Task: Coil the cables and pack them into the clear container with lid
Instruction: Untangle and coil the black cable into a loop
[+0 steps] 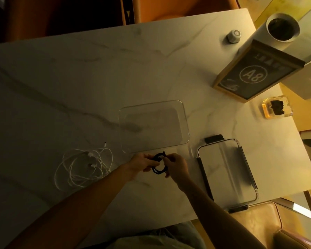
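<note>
so I've got the black cable (pixel 158 165) coiled and pinched between my left hand (pixel 142 163) and right hand (pixel 176 165) just above the marble desk (pixel 79 87), right by the clear container (pixel 153 126), dim yellowish room.

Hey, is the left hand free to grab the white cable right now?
Probably not yet: the left hand grips the black cable with the right hand. The white cable lies close by, nothing between.

Clear container (pixel 184 123) open on top, just ahead; lid (pixel 226 169) right, white cables (pixel 83 168) left.
</note>
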